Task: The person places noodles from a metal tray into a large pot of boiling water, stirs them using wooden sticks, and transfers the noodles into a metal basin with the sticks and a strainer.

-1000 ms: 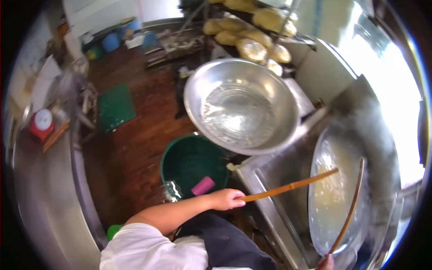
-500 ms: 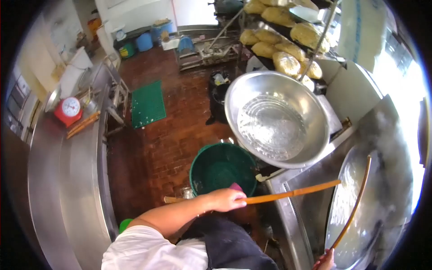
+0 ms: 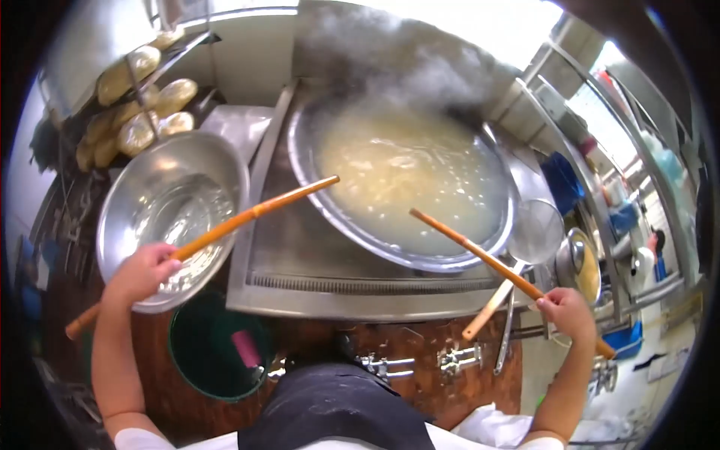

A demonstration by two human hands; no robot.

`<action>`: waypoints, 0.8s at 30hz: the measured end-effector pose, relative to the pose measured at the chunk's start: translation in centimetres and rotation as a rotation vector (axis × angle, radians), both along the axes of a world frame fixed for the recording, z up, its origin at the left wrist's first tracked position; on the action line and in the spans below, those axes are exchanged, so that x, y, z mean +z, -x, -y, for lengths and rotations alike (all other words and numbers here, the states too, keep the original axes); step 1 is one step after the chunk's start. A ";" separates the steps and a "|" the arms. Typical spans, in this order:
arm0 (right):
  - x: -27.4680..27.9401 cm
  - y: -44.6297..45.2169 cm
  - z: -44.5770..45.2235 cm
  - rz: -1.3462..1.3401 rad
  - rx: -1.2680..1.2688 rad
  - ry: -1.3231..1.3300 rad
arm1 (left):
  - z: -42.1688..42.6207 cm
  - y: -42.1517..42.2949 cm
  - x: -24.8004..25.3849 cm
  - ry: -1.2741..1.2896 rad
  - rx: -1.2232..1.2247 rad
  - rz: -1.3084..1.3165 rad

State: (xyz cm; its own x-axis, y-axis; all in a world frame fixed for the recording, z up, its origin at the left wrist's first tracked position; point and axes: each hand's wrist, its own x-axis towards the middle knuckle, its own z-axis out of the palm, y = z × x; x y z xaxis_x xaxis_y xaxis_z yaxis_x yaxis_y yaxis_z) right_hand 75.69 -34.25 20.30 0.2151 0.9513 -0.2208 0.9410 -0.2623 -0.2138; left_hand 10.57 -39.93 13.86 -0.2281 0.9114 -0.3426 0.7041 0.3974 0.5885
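Observation:
My left hand [image 3: 142, 274] is closed round a long wooden stick [image 3: 255, 212], over the near side of a big metal basin [image 3: 161, 176]. The stick's far tip reaches the left rim of a wide steaming pan [image 3: 294, 150] of cloudy yellowish liquid with pale bits. Around a second wooden stick [image 3: 480, 251] my right hand [image 3: 568, 310] is closed, at the lower right of the pan. That stick's tip hangs over the liquid. Near it lie a round mesh strainer [image 3: 535, 231] and its wooden handle.
The pan sits in a steel counter [image 3: 330, 300]. Below left stands a green tub [image 3: 196, 360] with a pink object [image 3: 246, 349]. Wrapped yellowish bundles [image 3: 127, 75] fill a rack at the upper left. Metal shelving [image 3: 592, 172], a blue container [image 3: 562, 180] and a bowl [image 3: 581, 270] are at the right.
The view has swung right to face the pan, so the basin now shows at the left. Both sticks remain in my hands, and my right hand has come fully into view.

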 end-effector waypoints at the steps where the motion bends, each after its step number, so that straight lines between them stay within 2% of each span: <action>1: 0.7 -0.6 -0.4 0.150 0.042 -0.007 | -1.8 -0.9 1.6 0.011 -0.010 -0.036; 4: 1.1 0.1 -3.5 0.361 0.147 0.056 | -7.8 -2.7 4.2 0.012 -0.172 -0.273; 7: -2.9 2.9 -9.0 0.452 0.138 0.330 | -13.1 -6.5 4.2 0.064 -0.298 -0.620; 8: -6.6 2.7 -11.5 0.402 0.157 0.337 | -14.8 -8.2 3.6 0.100 -0.316 -0.742; 9: -10.6 3.0 -14.1 0.312 0.199 0.343 | -16.6 -9.9 2.6 0.164 -0.313 -0.709; 10: -14.9 3.6 -16.4 0.191 0.225 0.238 | -18.4 -11.6 1.2 0.232 -0.314 -0.677; 12: -18.8 7.9 -20.1 0.042 0.211 0.205 | -20.6 -13.9 -2.4 0.292 -0.342 -0.628; 14: -19.8 10.6 -21.3 -0.058 0.215 0.198 | -21.5 -14.1 -7.3 0.226 -0.347 -0.531; 17: -23.9 10.0 -21.3 -0.339 0.212 0.223 | -20.9 -11.9 -10.9 0.212 -0.322 -0.323; 19: -25.7 9.3 -20.0 -0.513 0.172 0.210 | -19.5 -11.5 -12.4 0.307 -0.116 0.015; 20: -23.7 9.7 -18.9 -0.503 0.192 0.205 | -18.6 -11.8 -13.1 0.348 -0.014 0.182; 22: -24.1 9.3 -16.9 -0.657 0.150 0.173 | -16.0 -14.2 -13.8 0.322 0.198 0.491; 24: -23.9 9.2 -14.7 -0.744 0.135 0.149 | -14.5 -16.1 -14.6 0.317 0.257 0.623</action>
State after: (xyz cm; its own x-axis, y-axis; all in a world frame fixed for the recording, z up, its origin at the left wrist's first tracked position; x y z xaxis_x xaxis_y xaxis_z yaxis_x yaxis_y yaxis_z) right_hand 66.49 -19.56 -3.61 -0.1557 0.9076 -0.3900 0.5891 -0.2316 -0.7741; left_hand 26.64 -25.44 -0.77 -0.0984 0.6912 -0.7160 0.1389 0.7219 0.6779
